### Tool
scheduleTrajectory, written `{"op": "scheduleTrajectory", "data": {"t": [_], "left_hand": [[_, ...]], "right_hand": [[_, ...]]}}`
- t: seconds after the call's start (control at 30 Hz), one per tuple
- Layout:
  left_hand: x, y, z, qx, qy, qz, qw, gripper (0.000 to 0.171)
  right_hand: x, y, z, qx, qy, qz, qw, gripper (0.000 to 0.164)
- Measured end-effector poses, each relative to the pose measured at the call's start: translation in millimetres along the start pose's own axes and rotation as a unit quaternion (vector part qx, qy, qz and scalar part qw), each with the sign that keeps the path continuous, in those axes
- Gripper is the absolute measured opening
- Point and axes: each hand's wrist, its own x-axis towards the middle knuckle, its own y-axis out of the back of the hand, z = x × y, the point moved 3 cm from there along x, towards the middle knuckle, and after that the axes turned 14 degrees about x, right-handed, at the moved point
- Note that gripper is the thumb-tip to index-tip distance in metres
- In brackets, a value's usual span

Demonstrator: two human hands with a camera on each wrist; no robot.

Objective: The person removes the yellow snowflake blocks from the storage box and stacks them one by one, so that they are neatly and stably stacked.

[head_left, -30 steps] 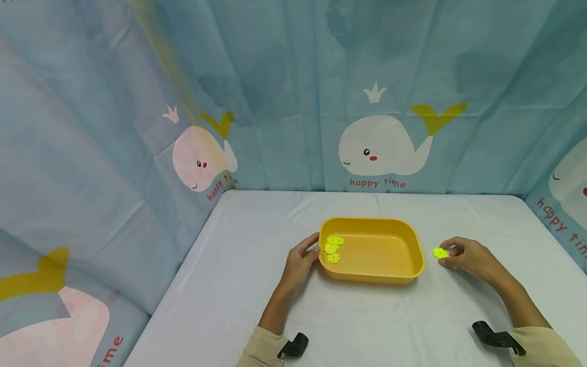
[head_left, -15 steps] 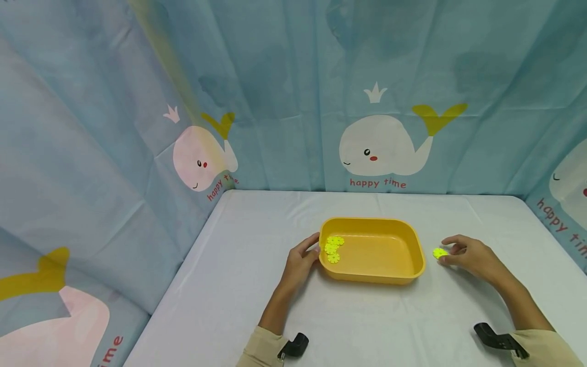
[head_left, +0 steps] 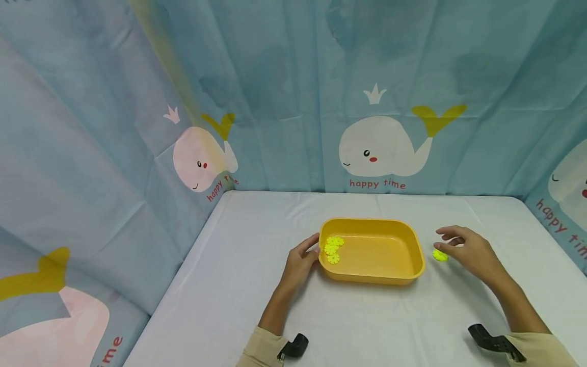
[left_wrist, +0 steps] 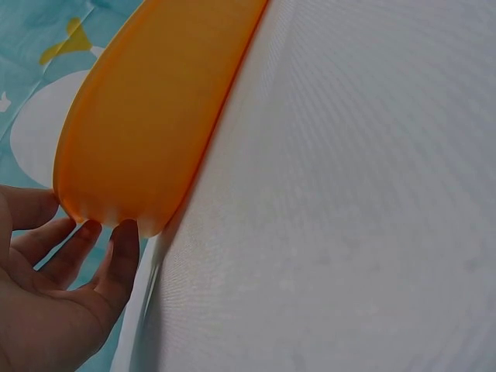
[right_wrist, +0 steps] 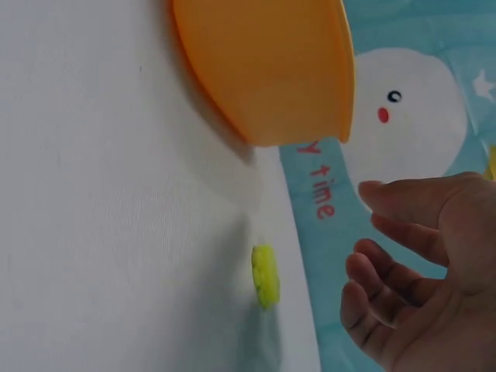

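The yellow tray [head_left: 373, 255] stands on the white table, with several neon-yellow flower-shaped plastic discs [head_left: 334, 259] at its left end. My left hand [head_left: 298, 262] is at that end, its fingertips resting against the outer wall; the left wrist view shows the fingertips spread along the tray's end wall [left_wrist: 128, 178]. To the right of the tray, one more flower-shaped disc [head_left: 440, 255] lies on the cloth. Just above it hovers my right hand [head_left: 472, 252], fingers loosely bent and apart. In the right wrist view, a gap separates the hand [right_wrist: 426, 263] from the disc [right_wrist: 265, 277].
A white cloth [head_left: 238, 285] covers the table. Behind it hangs a blue curtain [head_left: 284, 102] printed with whales and lettering. Each wrist carries a black camera mount [head_left: 293, 345] at the sleeve.
My right hand held the flower-shaped disc at the table, then loosened its fingers and rose slightly up and away, leaving the disc on the cloth. My left hand and the tray stay put.
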Motion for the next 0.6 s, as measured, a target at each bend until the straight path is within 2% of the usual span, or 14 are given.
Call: {"op": "scheduleTrajectory", "data": {"t": [0.23, 0.6], "left_hand": [[-0.4, 0.1, 1.1, 0.0, -0.003, 0.0, 1.0, 0.047], [0.2, -0.1, 0.7, -0.001, 0.003, 0.003, 1.0, 0.047]], "right_hand": [[-0.1, -6.2, -17.0, 0.013, 0.045, 0.043, 0.998, 0.044], [-2.4, -19.7, -41.9, 0.049, 0.098, 0.068, 0.992, 0.034]]}}
